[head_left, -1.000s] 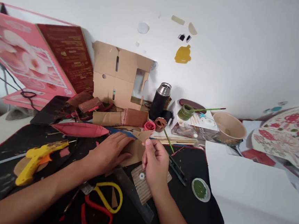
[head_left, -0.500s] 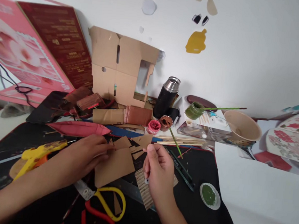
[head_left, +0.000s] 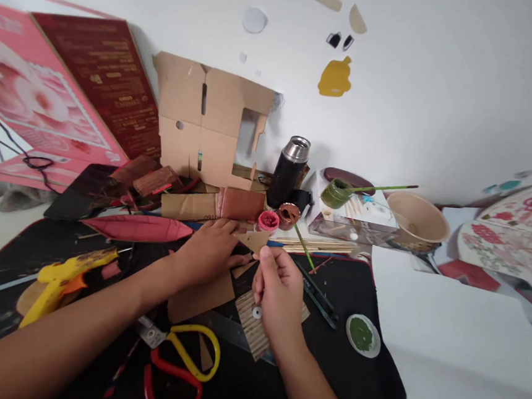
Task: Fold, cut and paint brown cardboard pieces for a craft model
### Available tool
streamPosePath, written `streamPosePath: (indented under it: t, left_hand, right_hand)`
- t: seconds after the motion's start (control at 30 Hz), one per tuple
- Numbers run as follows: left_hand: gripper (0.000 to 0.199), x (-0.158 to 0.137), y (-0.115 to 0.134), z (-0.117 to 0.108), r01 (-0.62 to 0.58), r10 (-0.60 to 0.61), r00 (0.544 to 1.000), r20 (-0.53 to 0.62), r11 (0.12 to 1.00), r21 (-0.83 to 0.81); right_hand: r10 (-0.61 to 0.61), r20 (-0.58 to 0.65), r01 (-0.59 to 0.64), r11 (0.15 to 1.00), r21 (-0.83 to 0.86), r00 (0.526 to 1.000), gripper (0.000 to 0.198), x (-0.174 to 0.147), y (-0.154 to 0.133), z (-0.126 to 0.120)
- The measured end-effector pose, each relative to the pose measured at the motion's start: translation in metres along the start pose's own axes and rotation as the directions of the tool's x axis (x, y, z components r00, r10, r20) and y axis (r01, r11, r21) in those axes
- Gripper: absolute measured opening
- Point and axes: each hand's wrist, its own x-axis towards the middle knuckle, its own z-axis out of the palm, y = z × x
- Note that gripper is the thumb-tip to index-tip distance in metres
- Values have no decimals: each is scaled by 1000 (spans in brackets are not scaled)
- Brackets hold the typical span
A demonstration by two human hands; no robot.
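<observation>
My left hand [head_left: 213, 247] lies palm down over loose cardboard pieces, its fingers stretched out and partly covering them. A larger brown cardboard sheet [head_left: 201, 299] shows below it. My right hand [head_left: 281, 288] is closed in a pinch, thumb against fingers; whatever is between the tips is too small to make out. Just past those tips is a small cut cardboard piece [head_left: 253, 242]. Under the right hand lies a ridged corrugated piece [head_left: 252, 332] with a small white disc [head_left: 257, 312] beside the palm. Scissors [head_left: 183, 347] with yellow and red handles rest nearby.
A yellow glue gun [head_left: 61, 275] lies at left, below a pink boat-shaped piece [head_left: 137, 228]. Behind stand a black flask [head_left: 289, 170], a red paint jar [head_left: 268, 221] and a brown one [head_left: 288, 215]. A green paint lid [head_left: 363, 335] and a dark green cutter [head_left: 320, 300] lie right.
My left hand has moved right and away from me, over the smaller cardboard pieces, uncovering a small reddish piece by the glue gun. My right hand keeps its pinch. The view has shifted slightly.
</observation>
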Motion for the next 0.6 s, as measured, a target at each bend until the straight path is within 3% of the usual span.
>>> streamPosePath:
  t: [0.13, 0.37, 0.6]
  left_hand:
    - [29, -1, 0, 5, -41, 44, 996, -75, 999, 30]
    - [26, 2, -4, 16, -78, 89, 987, -135, 994, 82]
    - [31, -1, 17, 7, -27, 44, 972, -230, 997, 74]
  right_hand:
    - [25, 52, -24, 1000, -11, 998, 45, -7, 3, 6]
    - [25, 87, -23, 999, -27, 996, 39, -10, 9, 10]
    - [54, 86, -51, 998, -36, 995, 41, -9, 16, 9]
